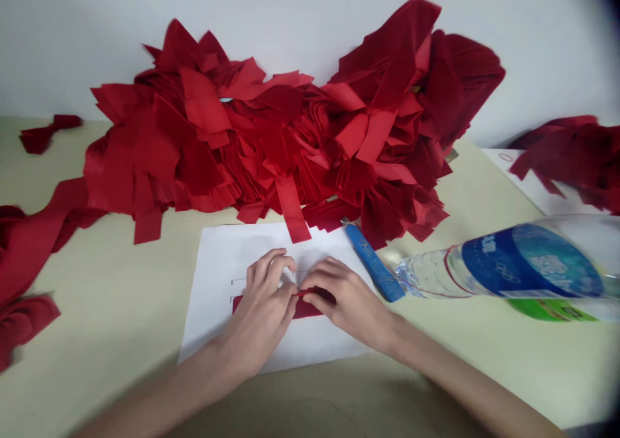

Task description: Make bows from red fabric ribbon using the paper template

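Both of my hands meet over a dark red fabric strip (310,311) lying across a white sheet of paper (208,296) with thin black marks drawn on it. My left hand (264,302) is closed, its thumb and a fingertip at the raised, folded edge of the strip, while its other fingers curl above the paper. My right hand (351,302) pinches the same raised edge between thumb and fingers. The strip's left end shows beneath my left hand; its right end is hidden under my right hand.
Behind the paper rises a large heap of red fabric strips (271,134) against the wall. A blue box cutter (372,263) touches the sheet's right edge. A clear plastic bottle (527,257) lies at right. More red strips (566,154) and a long red band (48,225) flank the heap.
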`<state>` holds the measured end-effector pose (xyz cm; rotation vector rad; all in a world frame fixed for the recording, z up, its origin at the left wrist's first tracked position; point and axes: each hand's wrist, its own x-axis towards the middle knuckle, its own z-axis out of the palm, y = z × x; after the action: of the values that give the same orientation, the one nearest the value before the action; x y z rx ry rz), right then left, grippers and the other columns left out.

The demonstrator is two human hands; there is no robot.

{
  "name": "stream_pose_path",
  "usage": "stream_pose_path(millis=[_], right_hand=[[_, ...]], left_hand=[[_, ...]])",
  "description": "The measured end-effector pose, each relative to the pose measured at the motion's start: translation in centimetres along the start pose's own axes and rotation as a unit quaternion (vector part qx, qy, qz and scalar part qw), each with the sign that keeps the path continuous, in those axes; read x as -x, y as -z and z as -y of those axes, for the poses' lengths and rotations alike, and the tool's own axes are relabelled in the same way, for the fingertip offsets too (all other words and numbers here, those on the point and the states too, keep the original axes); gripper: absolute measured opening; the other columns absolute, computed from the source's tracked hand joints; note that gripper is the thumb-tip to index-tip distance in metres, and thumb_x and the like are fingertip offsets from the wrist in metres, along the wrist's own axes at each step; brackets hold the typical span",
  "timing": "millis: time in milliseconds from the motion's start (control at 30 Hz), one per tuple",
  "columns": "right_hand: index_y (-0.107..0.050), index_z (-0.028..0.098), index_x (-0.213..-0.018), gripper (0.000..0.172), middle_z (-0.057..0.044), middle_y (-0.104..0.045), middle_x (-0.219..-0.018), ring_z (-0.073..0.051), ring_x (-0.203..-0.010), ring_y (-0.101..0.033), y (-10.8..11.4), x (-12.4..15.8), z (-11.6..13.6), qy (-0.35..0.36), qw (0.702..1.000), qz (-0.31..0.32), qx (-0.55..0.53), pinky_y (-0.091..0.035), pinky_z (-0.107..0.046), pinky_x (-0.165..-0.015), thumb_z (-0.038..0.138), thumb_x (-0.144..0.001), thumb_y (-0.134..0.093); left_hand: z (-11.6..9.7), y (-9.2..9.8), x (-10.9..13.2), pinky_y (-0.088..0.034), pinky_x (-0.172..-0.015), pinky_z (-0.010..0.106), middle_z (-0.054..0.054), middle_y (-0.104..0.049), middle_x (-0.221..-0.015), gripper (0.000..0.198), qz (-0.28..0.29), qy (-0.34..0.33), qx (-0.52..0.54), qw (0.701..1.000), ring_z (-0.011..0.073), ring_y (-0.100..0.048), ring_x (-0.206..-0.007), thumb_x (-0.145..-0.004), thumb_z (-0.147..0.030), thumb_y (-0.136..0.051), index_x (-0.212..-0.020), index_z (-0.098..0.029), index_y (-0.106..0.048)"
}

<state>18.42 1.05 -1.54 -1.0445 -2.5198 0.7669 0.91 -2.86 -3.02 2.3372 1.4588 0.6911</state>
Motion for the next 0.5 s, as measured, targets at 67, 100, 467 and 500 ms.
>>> stream_pose_path(millis=[67,100,467,500], right_hand=[[-0.065,0.018,-0.081,0.011,-0.002,-0.063,-0.078,-0.016,-0.080,-0.055,0.1,-0.1,-0.1,0.003,1.000,0.011,0.007,-0.045,-0.034,-0.081,0.010,-0.084,-0.059],[-0.066,0.018,-0.081,0.012,-0.002,-0.063,-0.077,-0.016,-0.079,-0.056,0.1,-0.2,-0.1,0.001,1.000,0.012,0.008,-0.045,-0.034,-0.080,0.010,-0.084,-0.058],[-0.062,0.015,-0.096,0.011,-0.006,-0.062,-0.093,-0.019,-0.093,-0.052,0.0,1.2,0.5,0.025,0.998,-0.049,0.004,-0.047,-0.036,-0.085,0.019,-0.088,-0.055],[-0.062,0.015,-0.093,0.010,-0.006,-0.062,-0.091,-0.020,-0.092,-0.052,0.0,1.5,0.7,0.035,0.998,-0.047,0.013,-0.047,-0.037,-0.084,0.021,-0.088,-0.055]], left_hand=[[0.1,0.0,0.1,-0.040,-0.090,0.047,0.010,-0.047,-0.115,0.020,0.001,0.006,0.001,1.000,0.0295,-0.035,-0.123,-0.088,-0.005,-0.048,-0.072,-0.014,-0.057],[0.3,0.1,0.2,-0.041,-0.089,0.047,0.010,-0.047,-0.114,0.020,0.003,0.011,0.004,1.000,0.0296,-0.036,-0.122,-0.088,-0.006,-0.049,-0.072,-0.015,-0.057],[1.6,1.4,0.6,-0.042,-0.092,0.049,0.006,-0.046,-0.120,0.038,0.008,0.025,0.062,0.998,0.0259,-0.036,-0.121,-0.084,0.005,-0.039,-0.096,-0.023,-0.062],[1.6,1.6,0.5,-0.042,-0.093,0.049,0.005,-0.045,-0.120,0.043,0.008,0.029,0.074,0.997,0.0254,-0.035,-0.121,-0.081,0.008,-0.036,-0.094,-0.023,-0.062]])
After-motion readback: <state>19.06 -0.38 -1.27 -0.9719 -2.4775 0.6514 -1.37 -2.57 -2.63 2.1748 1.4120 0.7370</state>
